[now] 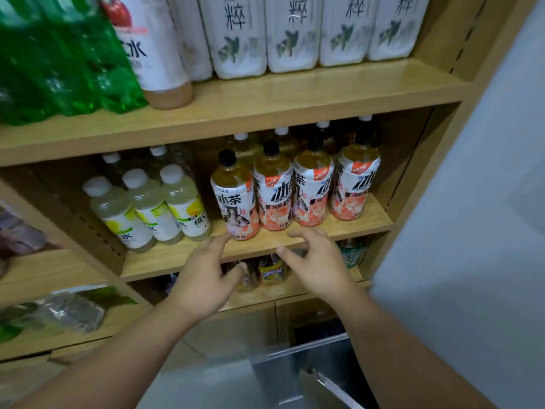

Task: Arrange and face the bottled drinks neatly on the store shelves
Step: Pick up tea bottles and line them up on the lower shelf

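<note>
Several iced-tea bottles with black caps and orange-white labels (274, 190) stand in a row on the middle shelf (265, 246). The leftmost one (236, 199) stands slightly forward and shows a different face of its label. Beside them on the left stand pale lemon drink bottles (153, 208) with white caps. My left hand (206, 276) reaches toward the shelf edge just below the leftmost tea bottle, fingers apart and holding nothing. My right hand (315, 261) hovers at the shelf front below the tea row, fingers spread and empty.
The upper shelf (295, 95) carries white-labelled bottles (292, 33), a peach-coloured bottle (159, 54) and green bottles (59, 60). Small bottles (271, 270) sit on the lower shelf. A metal bin (309, 370) stands on the floor below. A grey wall (486, 231) is at right.
</note>
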